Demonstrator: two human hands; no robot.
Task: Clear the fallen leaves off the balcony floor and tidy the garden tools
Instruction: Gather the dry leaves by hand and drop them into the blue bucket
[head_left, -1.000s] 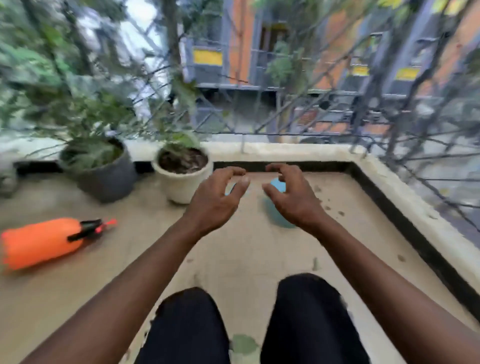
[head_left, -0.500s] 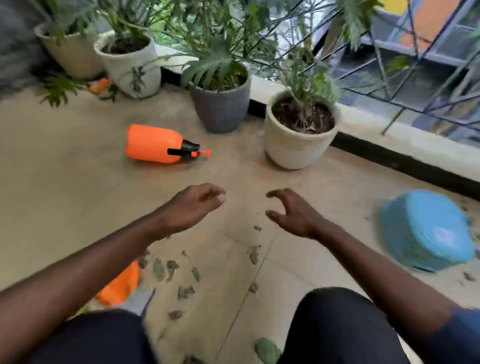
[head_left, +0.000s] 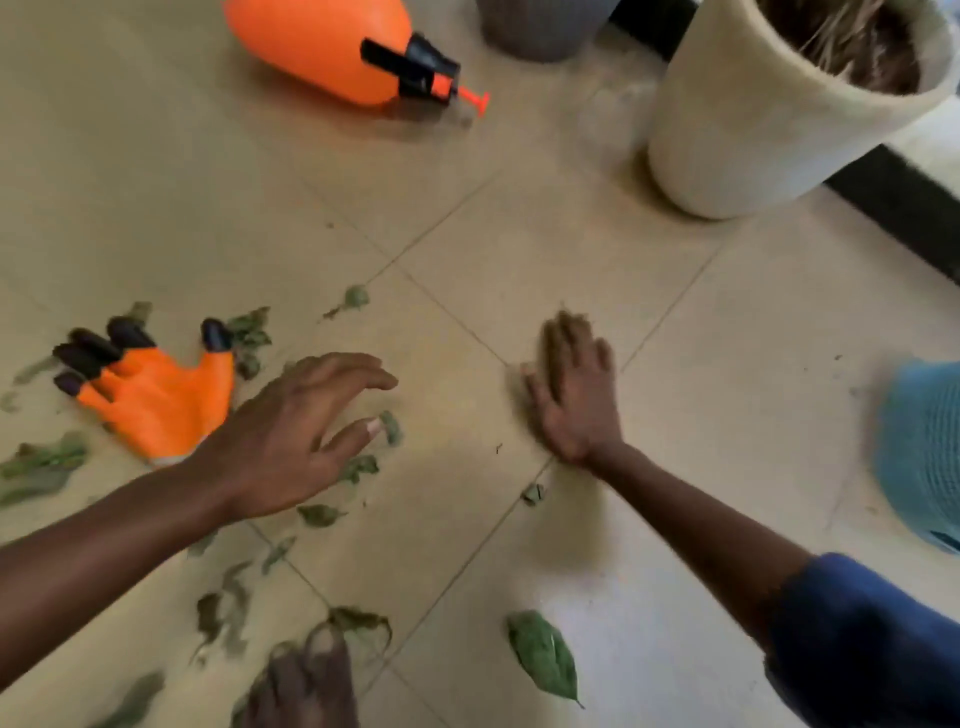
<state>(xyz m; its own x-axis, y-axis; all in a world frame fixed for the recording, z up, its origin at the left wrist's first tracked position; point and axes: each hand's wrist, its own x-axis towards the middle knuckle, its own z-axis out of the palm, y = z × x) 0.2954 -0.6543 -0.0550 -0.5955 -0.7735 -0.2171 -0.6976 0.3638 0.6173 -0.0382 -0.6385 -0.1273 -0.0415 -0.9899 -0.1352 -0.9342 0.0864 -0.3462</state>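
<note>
Both hands now lowered to floor (head_left: 519, 234): left hand (head_left: 291, 436), centre-left, half open, empty, over leaves (head_left: 358, 467); right hand (head_left: 576, 395) flat on floor, empty. Likely leaf sweep starting.

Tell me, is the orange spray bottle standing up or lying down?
Lying down. The orange spray bottle rests on its side on the floor, black nozzle pointing sideways toward the cream pot.

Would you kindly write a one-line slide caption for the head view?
Left hand and right hand reach low over the tiled floor among scattered leaves, beside an orange glove and sprayer.
</note>
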